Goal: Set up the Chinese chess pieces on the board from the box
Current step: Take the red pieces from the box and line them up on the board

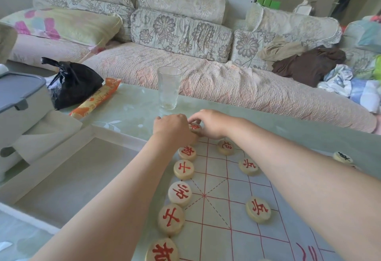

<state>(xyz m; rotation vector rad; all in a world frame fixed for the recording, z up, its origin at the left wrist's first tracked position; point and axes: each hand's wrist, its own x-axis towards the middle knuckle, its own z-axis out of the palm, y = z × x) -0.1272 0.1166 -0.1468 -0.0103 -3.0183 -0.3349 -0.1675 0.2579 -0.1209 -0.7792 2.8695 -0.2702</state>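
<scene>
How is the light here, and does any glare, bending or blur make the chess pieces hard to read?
Head view: soft daylight, no hard shadows; a pale sheen on the table by the glass; wide-angle bending curves the sofa and the board lines; the near red pieces are sharp; the far piece is half hidden between left hand and right hand.

both forearms stretch forward, left grip (173, 127) and right grip (208, 124) curled side by side.
</scene>
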